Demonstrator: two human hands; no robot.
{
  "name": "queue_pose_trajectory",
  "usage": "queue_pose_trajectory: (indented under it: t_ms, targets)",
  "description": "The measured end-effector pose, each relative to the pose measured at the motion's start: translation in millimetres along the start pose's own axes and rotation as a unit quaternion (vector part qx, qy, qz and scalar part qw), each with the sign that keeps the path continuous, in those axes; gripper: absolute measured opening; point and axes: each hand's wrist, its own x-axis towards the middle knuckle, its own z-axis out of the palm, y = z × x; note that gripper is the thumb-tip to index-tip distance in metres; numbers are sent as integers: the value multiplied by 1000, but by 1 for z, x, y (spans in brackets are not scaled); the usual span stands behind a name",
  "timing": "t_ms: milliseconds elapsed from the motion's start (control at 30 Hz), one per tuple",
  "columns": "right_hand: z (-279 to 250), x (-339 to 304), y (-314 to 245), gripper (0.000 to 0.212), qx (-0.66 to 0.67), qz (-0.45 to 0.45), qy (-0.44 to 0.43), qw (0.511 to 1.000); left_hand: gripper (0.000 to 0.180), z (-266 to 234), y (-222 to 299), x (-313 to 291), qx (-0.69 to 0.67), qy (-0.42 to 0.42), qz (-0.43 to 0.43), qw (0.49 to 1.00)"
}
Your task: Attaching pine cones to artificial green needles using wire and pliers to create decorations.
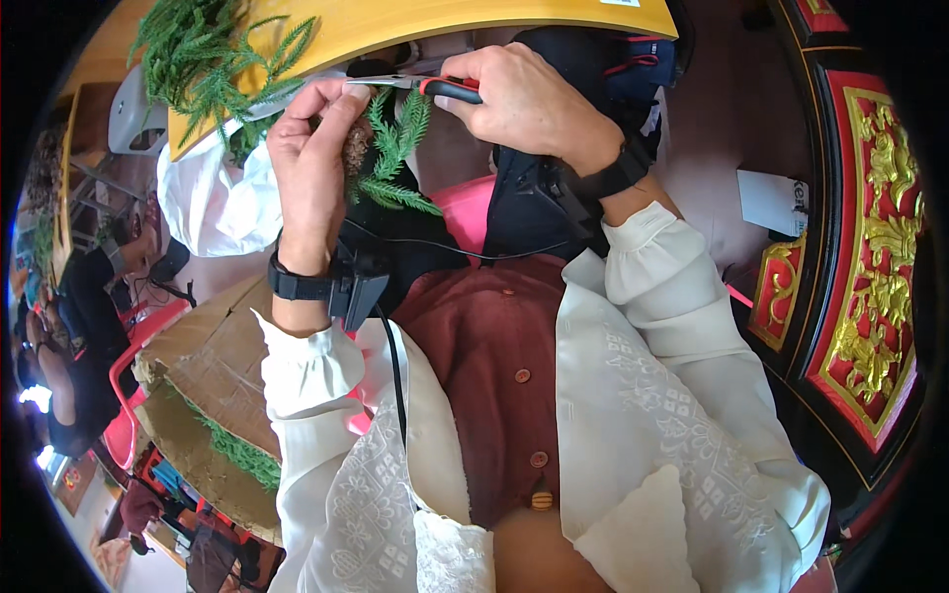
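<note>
Head view, only one we have: both hands up front, over the lap, by the near edge of a yellow table [435, 22]. Right hand [529, 104] is wrapped around the red-and-black handles of some pliers [450, 89] — fingers curled closed, metal nose pointing left. Left hand [314, 148] is also closed, thumb tip pinched to the fingers right at the pliers' nose; we can't tell whether the nose has bitten on anything, too small. Below that pinch, just right of the left palm, we've got a green sprig [395, 148] with a rough brown piece [356, 148] beside it; we read the sprig as held by the left hand, though the exact grip point is hidden behind the fingers. More greens [193, 49] lie on the table's left end, some draped over the edge. White bag [213, 212] hangs below that corner, just left of the left wrist; grey stool [136, 117] farther left. Both wrists carry black straps [300, 285], and a cable [397, 376] runs down from the left one. Lower left we have a cardboard box [222, 341] with green foliage [237, 455] inside, a red chair [121, 395] beside it, and a co-worker's dark sleeve beyond. Right side: carved red-and-gold panel [875, 267], well apart from the hands.
</note>
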Motion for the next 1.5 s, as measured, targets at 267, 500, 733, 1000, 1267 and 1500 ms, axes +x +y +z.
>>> queue_pose_trajectory:
  t_ms: [267,500,733,1000,1267,1500]
  targets:
    - [-2,6,19,24,16,-131,88,987,14,-4,5,2,-141,-12,-92,986]
    - [-2,7,21,27,-8,-181,92,979,18,-8,3,-2,-230,-57,-140,961]
    - [-10,8,17,25,5,-225,117,967,15,-6,10,-4,-285,-144,-191,928]
    - [-28,5,-5,21,69,-247,130,958,12,-1,8,-7,-347,-172,-242,890]
    - [-26,6,3,18,60,-202,99,973,20,-7,7,0,-252,-163,-182,936]
    - [-8,1,10,21,-53,-22,80,995,10,1,1,4,-32,-44,-59,997]
